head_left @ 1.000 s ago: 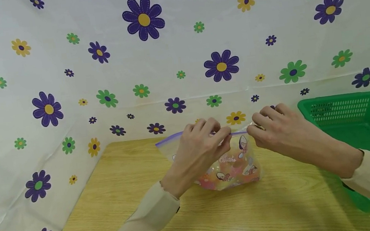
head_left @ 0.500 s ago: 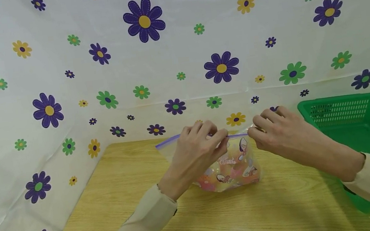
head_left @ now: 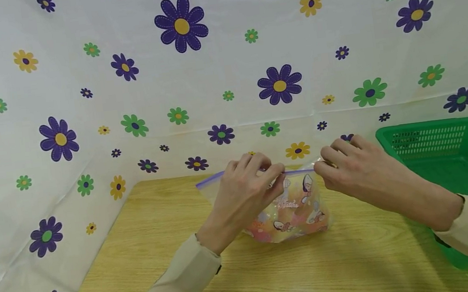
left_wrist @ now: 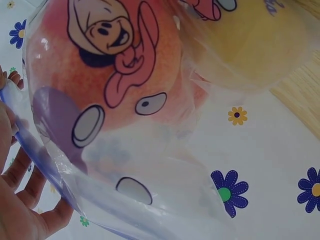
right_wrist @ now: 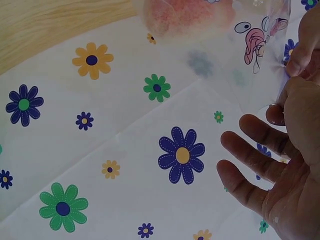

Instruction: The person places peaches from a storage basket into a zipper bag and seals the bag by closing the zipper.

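A clear zip bag (head_left: 299,211) with cartoon prints stands on the wooden table, its purple zip strip (head_left: 300,171) along the top. My left hand (head_left: 244,191) pinches the strip near its middle. At the bag's right top corner, my right hand (head_left: 356,165) pinches the edge between thumb and index finger, the other fingers spread in the right wrist view. Through the plastic in the left wrist view show a round reddish-orange thing (left_wrist: 167,65) and a round yellow one (left_wrist: 250,55). The left end of the strip sticks out beyond my left hand.
A green plastic basket (head_left: 435,141) with perforated walls stands at the right, under my right forearm. Behind and left of the wooden table (head_left: 153,273) hangs a white flower-printed sheet (head_left: 223,59).
My left hand has slid a little to the left along the zip strip, so more of the strip shows between the hands. My right hand has stayed almost still at the corner.
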Available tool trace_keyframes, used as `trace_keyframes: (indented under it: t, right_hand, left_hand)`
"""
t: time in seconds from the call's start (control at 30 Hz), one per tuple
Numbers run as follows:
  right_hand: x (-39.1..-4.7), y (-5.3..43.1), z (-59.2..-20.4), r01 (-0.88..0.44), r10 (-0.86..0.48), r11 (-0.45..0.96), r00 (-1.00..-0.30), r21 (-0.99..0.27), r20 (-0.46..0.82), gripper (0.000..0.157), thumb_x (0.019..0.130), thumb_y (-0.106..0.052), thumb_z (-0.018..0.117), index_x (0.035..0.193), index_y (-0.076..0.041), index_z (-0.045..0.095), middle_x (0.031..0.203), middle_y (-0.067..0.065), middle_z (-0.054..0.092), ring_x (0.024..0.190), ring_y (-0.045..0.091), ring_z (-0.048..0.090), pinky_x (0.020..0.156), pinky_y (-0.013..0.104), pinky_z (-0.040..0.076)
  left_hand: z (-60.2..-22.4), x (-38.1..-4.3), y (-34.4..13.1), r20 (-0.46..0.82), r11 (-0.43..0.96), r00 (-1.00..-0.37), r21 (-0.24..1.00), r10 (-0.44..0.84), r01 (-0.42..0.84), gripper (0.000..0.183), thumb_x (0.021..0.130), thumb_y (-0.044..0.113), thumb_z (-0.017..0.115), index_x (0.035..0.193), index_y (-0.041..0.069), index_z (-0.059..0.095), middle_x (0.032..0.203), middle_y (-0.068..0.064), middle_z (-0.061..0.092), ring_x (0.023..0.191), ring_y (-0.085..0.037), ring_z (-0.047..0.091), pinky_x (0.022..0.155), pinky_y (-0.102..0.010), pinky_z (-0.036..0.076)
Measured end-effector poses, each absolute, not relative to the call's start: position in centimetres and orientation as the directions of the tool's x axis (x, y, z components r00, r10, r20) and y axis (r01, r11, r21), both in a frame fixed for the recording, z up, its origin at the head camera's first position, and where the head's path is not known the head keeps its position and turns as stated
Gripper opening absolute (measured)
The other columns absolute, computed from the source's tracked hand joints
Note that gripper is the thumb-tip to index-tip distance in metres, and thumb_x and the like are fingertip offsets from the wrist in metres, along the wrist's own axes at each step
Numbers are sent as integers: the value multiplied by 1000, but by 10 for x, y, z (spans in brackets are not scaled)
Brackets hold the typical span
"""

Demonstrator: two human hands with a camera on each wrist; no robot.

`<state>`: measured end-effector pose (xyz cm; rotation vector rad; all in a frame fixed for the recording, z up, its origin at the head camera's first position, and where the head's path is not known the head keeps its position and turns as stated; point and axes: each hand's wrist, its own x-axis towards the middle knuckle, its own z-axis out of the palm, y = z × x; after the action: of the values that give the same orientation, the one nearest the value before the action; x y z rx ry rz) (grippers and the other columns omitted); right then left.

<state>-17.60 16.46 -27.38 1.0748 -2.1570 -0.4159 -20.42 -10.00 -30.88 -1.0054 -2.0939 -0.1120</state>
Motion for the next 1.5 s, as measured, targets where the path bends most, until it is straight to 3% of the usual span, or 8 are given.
trace_keyframes:
  t: [0.2,1.5]
  right_hand:
    - [-175,165,-273,-565,-786,618,-455,547,418,30,84,-24,84,98,-12,61,89,6,62,84,25,61,68,34,50]
    - [-171,168,-275,-580,-780,626,-456,521,429,30,83,-19,84,97,-12,58,89,6,61,82,24,58,64,32,46]
  left_hand:
    - [-308,-205,-102,695,679,-373,-225,615,699,12,97,27,68,107,23,74,97,1,67,84,-18,63,68,-31,55]
    - [-310,-205,-109,704,696,-407,-172,582,697,12,98,26,67,105,21,74,99,-1,68,87,-21,65,65,-31,54]
